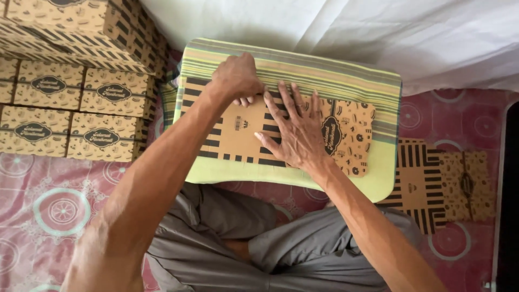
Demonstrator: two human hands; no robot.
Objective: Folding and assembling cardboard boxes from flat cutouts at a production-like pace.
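White sheet (346,32) lay beyond both hands, across the top. Patterned pink mat (48,205) covered the floor under everything, showing left of the left arm and right of the right arm. Grey trousers (259,249) were below the hands, legs crossed. Stack of folded boxes (75,81) sat left of the left hand, brown with black stripes and oval labels, several rows deep. Striped green-yellow cushion (324,75) lay directly under both hands, resting over the lap. Pile of flat blanks (438,184) lay right of the right forearm, on the mat. One flat carton (238,130) sat on the cushion, under both hands. Right hand (297,130) was spread flat, fingers splayed, palm pressing on the carton's middle. Left hand (238,78) was curled at the carton's far edge, fingertips tucked down onto it; couldn't tell if it gripped a flap or only pressed. Hands were close together, nearly touching.
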